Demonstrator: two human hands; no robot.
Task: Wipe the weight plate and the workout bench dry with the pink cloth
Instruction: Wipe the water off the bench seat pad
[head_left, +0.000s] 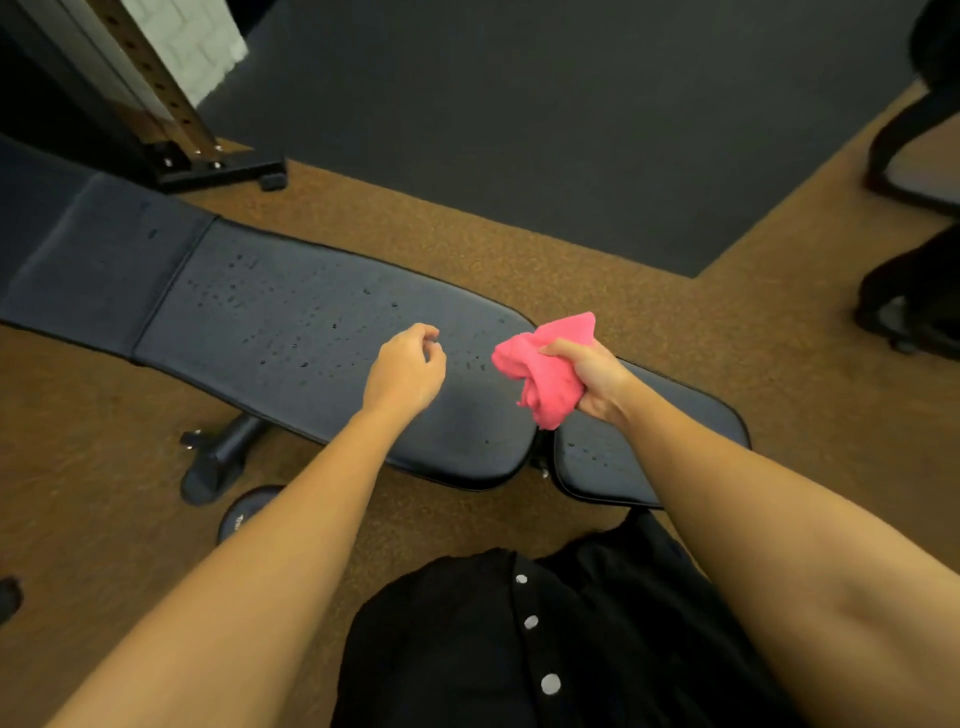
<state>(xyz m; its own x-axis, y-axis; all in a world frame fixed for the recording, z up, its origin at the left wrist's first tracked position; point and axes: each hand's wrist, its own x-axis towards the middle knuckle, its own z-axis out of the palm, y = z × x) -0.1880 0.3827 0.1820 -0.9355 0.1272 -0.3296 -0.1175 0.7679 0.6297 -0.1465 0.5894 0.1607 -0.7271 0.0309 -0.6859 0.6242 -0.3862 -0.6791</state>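
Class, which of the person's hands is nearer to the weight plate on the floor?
Left. The left hand hovers over the bench, up and right of the weight plate; the right hand, holding the pink cloth, is farther right.

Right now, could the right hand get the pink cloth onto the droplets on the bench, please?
Probably yes: the right hand grips the pink cloth just over the bench, beside the droplets. Only the empty left hand hovers between and may need shifting.

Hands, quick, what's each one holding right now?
Left hand: loosely curled, holding nothing.
Right hand: gripping the pink cloth.
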